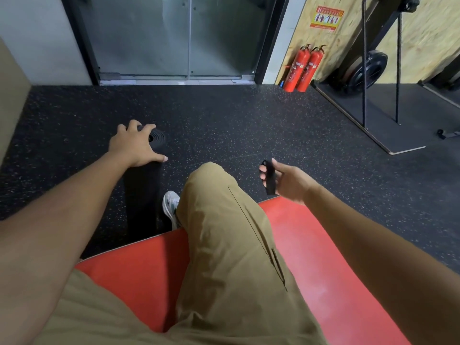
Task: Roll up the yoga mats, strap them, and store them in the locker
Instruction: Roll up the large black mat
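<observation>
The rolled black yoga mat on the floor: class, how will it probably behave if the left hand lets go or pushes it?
The rolled black yoga mat lies on its side, a cylinder, so a push would likely roll it. No strap is round it yet; the black strap is in the right hand, so it may loosen once the left hand lifts. Its spiral end suggests soft, bendable foam.

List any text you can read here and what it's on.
Wall sign: red and yellow with pictograms, lettering too small to read.
Two fire extinguishers: label marks too blurred to read.
Strap, black mat, red mat: no text visible.
</observation>
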Demonstrator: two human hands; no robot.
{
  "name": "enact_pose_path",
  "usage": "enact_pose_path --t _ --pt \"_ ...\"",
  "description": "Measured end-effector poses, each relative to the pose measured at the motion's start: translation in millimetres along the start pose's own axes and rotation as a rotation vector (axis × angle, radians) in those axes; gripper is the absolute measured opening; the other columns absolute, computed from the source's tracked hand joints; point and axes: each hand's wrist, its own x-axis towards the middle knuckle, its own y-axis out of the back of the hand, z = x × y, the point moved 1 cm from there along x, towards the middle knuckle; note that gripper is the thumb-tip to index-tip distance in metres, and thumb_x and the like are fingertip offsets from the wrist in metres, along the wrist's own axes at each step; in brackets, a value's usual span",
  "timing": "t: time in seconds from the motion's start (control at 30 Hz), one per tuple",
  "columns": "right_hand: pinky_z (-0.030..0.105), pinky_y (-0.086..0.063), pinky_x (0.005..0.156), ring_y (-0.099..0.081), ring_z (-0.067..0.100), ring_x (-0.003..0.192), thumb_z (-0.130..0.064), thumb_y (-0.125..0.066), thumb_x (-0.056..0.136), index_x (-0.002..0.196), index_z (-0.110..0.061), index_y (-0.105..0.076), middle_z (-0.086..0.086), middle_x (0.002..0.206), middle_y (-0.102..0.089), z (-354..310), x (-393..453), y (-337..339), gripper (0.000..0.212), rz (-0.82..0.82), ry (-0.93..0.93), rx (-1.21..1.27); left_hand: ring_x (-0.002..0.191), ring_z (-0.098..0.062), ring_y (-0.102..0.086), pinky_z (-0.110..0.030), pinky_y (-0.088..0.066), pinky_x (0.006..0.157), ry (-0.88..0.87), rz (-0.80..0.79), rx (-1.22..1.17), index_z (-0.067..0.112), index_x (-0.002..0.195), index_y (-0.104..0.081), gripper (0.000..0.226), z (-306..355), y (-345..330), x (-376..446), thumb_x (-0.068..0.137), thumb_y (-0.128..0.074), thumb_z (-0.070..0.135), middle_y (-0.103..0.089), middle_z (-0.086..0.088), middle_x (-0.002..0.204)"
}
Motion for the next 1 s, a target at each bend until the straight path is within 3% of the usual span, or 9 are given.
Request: enact_pose_path --t 0.1,0.17,0.3,0.4,0.53,0.73,0.87,1.0 --pt "0.046 -0.057 0.092 -0.064 0.036 0.116 -0.027 -0.049 0.105 0.133 -0.008 -0.059 0.016 0.129 -0.066 -5 8 -15 0.035 -0.046 0.067 0.228 0.14 -0.04 -0.031 -0.055 -0.045 0.103 0.009 -0.004 0.0 0.037 0.158 -0.025 0.111 -5 0 1 0.068 -0.075 0.078 -0.026 -0.007 0.159" --pt "0.049 -0.059 0.09 -0.062 0.042 0.12 -0.017 -0.046 0.106 0.134 -0.01 -0.059 0.02 0.132 -0.063 -8 12 -24 0.031 -0.096 0.122 0.245 0.14 -0.041 -0.031 -0.056 -0.045 0.104 0.015 -0.005 -0.01 0.037 0.158 -0.025 0.111 -9 -1 2 0.068 -0.075 0.079 -0.026 -0.007 0.159" --pt "0.039 -0.061 0.083 -0.066 0.04 0.117 0.01 -0.039 0.101 0.137 -0.012 -0.056 0.022 0.135 -0.06 -15 17 -40 0.046 -0.128 0.214 0.179 0.14 -0.04 -0.031 -0.055 -0.043 0.105 0.017 0.008 -0.027 0.037 0.157 -0.027 0.111 -13 -1 3 0.067 -0.076 0.079 -0.027 -0.007 0.159" --pt "0.033 -0.061 0.08 -0.068 0.036 0.114 0.009 -0.046 0.1 0.146 -0.012 -0.047 0.022 0.139 -0.06 -20 21 -49 0.051 -0.125 0.241 0.181 0.14 -0.04 -0.031 -0.055 -0.043 0.105 0.021 0.021 -0.026 0.037 0.157 -0.027 0.11 -14 -3 4 0.067 -0.075 0.079 -0.027 -0.007 0.159" --pt "0.047 -0.059 0.09 -0.065 0.04 0.114 0.004 -0.05 0.101 0.144 -0.015 -0.046 0.022 0.131 -0.061 -23 28 -60 0.047 -0.204 0.211 0.193 0.14 -0.039 -0.032 -0.054 -0.045 0.103 0.022 0.026 -0.025 0.037 0.158 -0.026 0.11 -17 -4 6 0.068 -0.073 0.08 -0.027 -0.006 0.159" --pt "0.052 -0.059 0.092 -0.064 0.033 0.107 0.01 -0.059 0.094 0.136 -0.014 -0.047 0.013 0.116 -0.061 -29 41 -80 0.05 -0.198 0.19 -0.038 0.138 -0.035 -0.032 -0.051 -0.045 0.104 -0.004 0.098 -0.096 0.034 0.156 -0.033 0.103 -24 -8 0 0.072 -0.07 0.08 -0.03 -0.003 0.156" --pt "0.048 -0.057 0.097 -0.069 0.019 0.095 0.01 -0.068 0.089 0.127 -0.017 -0.047 0.006 0.109 -0.059 -41 57 -96 0.051 -0.209 0.207 -0.298 0.141 -0.031 -0.029 -0.048 -0.035 0.117 -0.034 0.201 -0.251 0.029 0.153 -0.043 0.103 -37 -17 -8 0.068 -0.078 0.074 -0.033 -0.001 0.155" --pt "0.043 -0.059 0.094 -0.068 0.024 0.098 0.007 -0.074 0.086 0.129 -0.016 -0.043 0.009 0.111 -0.057 -55 73 -122 0.058 -0.259 0.244 -0.579 0.147 -0.028 -0.02 -0.046 -0.026 0.121 -0.09 0.06 -0.327 0.031 0.159 -0.035 0.119 -57 -14 -10 0.059 -0.091 0.062 -0.025 0.003 0.16"
